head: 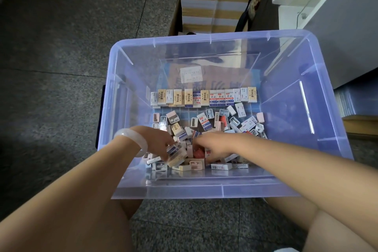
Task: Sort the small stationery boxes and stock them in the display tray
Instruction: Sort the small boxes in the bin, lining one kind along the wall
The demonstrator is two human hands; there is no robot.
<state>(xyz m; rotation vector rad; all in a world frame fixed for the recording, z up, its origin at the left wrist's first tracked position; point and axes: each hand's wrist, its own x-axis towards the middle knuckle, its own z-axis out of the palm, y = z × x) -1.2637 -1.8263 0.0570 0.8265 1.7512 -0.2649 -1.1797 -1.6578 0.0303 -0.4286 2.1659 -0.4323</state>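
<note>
Head view: person's knees at bottom edge, both forearms reaching fwd into the bin.
Bin (pixel 131 71): clear bluish plastic tub on grey stone floor, landmark for all below.
Left hand (pixel 157 141): inside bin, near-left; fingers curled down, pinching a blue-white box (pixel 172 149) atop the heap. White bangle (pixel 134 139) on the wrist.
Right hand (pixel 212 145): inside bin, near-centre; fingers dug into the heap, grip can't tell.
Loose boxes (pixel 206 122): jumbled heap over bin's near half & middle; white, pink, beige, red.
Sorted row (pixel 204 98): boxes standing side by side along bin's far wall.
Cartons (pixel 210 2): striped, stacked on floor beyond bin's far rim.
</note>
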